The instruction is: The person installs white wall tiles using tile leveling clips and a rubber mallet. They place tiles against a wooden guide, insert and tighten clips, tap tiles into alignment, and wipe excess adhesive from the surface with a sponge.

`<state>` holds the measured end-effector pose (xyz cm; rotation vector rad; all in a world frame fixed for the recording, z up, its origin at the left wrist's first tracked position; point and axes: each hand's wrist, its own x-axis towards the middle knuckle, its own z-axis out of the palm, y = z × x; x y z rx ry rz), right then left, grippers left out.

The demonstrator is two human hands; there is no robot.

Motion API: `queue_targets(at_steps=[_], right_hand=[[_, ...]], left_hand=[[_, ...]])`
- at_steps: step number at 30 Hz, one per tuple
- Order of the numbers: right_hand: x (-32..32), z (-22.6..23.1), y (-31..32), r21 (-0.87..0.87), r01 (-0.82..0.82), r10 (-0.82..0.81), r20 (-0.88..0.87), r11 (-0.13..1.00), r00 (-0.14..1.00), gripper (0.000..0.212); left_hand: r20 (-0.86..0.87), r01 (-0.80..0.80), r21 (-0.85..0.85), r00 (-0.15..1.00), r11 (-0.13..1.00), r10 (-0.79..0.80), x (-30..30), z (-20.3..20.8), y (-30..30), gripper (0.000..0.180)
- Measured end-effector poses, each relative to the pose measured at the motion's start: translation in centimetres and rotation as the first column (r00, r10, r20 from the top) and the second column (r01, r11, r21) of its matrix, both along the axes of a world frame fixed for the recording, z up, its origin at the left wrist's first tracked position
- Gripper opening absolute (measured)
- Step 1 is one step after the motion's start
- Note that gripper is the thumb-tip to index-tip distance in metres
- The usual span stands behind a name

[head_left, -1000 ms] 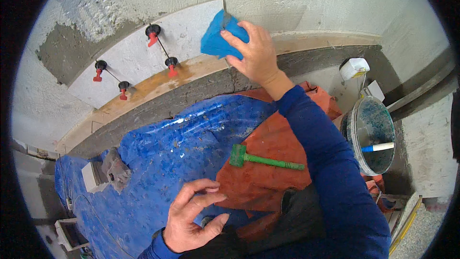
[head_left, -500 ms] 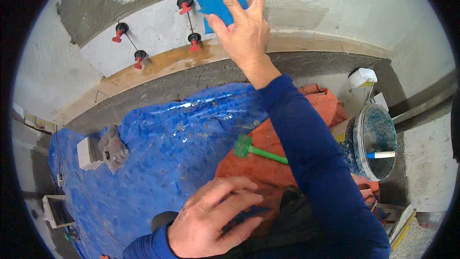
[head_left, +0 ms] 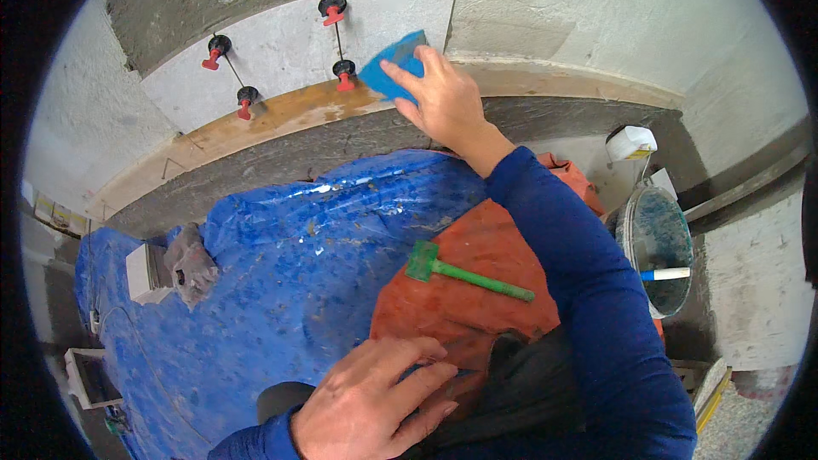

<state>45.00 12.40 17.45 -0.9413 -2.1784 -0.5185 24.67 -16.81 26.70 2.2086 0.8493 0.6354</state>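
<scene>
My right hand (head_left: 447,100) grips a blue cloth (head_left: 385,68), flat and damp-looking, against the lower edge of a pale wall tile (head_left: 400,13). The cloth touches the tile and the brown ledge strip (head_left: 298,111) under it. To its left, black tile-levelling clips with red T-handles (head_left: 332,10) sit in pairs along the tile joints; the lower red clip (head_left: 344,75) is right beside the cloth. My left hand (head_left: 366,396) is low in the view, above my dark-clothed leg, its fingers loosely bent and apart, with nothing visible in them.
A green mallet (head_left: 469,277) lies on an orange sheet (head_left: 452,315) over a blue tarp (head_left: 281,290). On the right stand a bucket (head_left: 626,234) with a white-and-blue handled tool (head_left: 669,273) and a white jug (head_left: 630,143). Left are stacked tiles (head_left: 145,273) and a plastic bag (head_left: 191,264).
My right hand has brought the blue cloth down from the tile's upper right to its lower edge, uncovering the tile's right end. My left hand stays nearly in place.
</scene>
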Motion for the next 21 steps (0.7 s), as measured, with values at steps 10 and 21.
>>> queue_targets(at_steps=[10, 21], right_hand=[[1.5, 2.4, -2.2, 0.015, -0.085, 0.081, 0.178, 0.996, 0.981, 0.048], [3.0, 3.7, -2.5, 0.0, 0.161, -0.152, -0.343, 0.987, 0.927, 0.049]], left_hand=[[-0.04, 0.014, 0.011, 0.999, 1.0, -0.014, 1.2, -0.1, 0.2, 0.034], [-0.001, 0.023, 0.031, 1.0, 0.999, -0.023, -0.1, -0.4, 0.0, 0.037]])
